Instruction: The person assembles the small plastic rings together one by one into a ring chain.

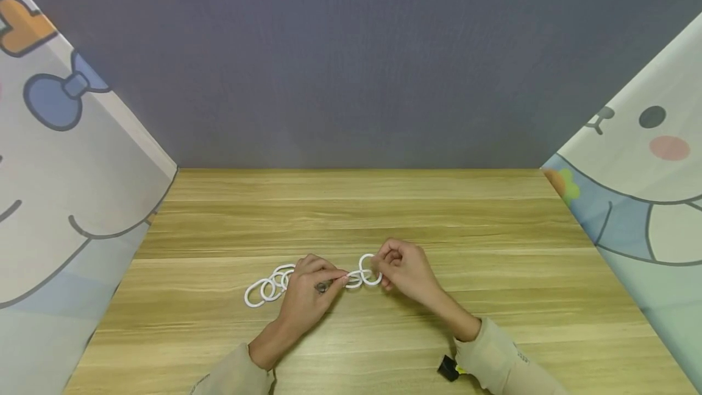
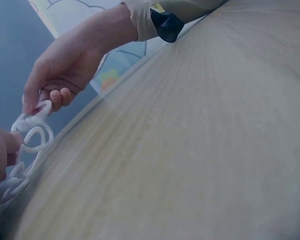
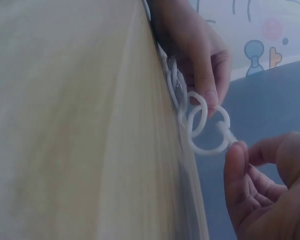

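Thumb and fingertips of my left hand pinch a white plastic chain link near the middle of the table. Another white link, oval with a gap, loops through it. That one is pinched at its right side by my right hand. In the right wrist view, the end of this link sits between the right thumb and forefinger. More joined white links lie on the table left of my left hand, partly hidden by it. The left wrist view shows the links overlapping between both hands.
Beneath everything is a wood-grain table, with a dark grey wall behind it. Cartoon-printed panels stand at both sides. A small black device is at the right sleeve.
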A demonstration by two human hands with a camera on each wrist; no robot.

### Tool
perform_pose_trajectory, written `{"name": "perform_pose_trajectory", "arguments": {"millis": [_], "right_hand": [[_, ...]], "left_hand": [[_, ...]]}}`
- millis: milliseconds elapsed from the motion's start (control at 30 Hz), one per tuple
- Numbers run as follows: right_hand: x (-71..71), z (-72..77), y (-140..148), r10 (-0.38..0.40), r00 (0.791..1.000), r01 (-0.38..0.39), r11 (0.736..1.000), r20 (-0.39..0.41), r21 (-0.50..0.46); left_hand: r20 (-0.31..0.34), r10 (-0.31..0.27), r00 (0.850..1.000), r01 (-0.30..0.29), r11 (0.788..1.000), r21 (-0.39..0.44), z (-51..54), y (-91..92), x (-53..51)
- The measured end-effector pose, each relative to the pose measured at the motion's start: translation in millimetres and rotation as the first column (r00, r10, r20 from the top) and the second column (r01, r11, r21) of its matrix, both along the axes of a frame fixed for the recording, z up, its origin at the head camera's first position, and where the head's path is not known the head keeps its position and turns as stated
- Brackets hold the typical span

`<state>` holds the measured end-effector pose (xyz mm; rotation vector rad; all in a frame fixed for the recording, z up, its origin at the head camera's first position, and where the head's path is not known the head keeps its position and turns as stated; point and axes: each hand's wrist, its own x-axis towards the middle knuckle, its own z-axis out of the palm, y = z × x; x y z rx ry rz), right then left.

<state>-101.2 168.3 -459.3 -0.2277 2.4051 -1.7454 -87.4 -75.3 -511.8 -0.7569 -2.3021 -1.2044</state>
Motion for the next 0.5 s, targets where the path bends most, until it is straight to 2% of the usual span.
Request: {"name": "perform_pose_trajectory", "arguments": {"millis": [167,333,500], "right_hand": [[-1.3,-2.3,1.5,0.005,0.999,-0.004,1.000,0.034,-0.018],[-2.9,-3.3,4.8,-0.029,0.999,0.030,0.999,0.036,-0.042],[-0.8,-5.2,11.4,-0.020,1.000,0.021,0.999,0.018,-0.033]], "left_hand": [[-0.001,-0.009,1.000,0.009,1.000,-0.002,-0.3,0.0,-0.2],[-0.012,0.007,1.000,-0.007,1.000,-0.013,-0.3,-0.3,-0.3],[0.002,0.019,1.000,-0.019,0.999,-0.035,0.9,-1.4,0.5]]}}
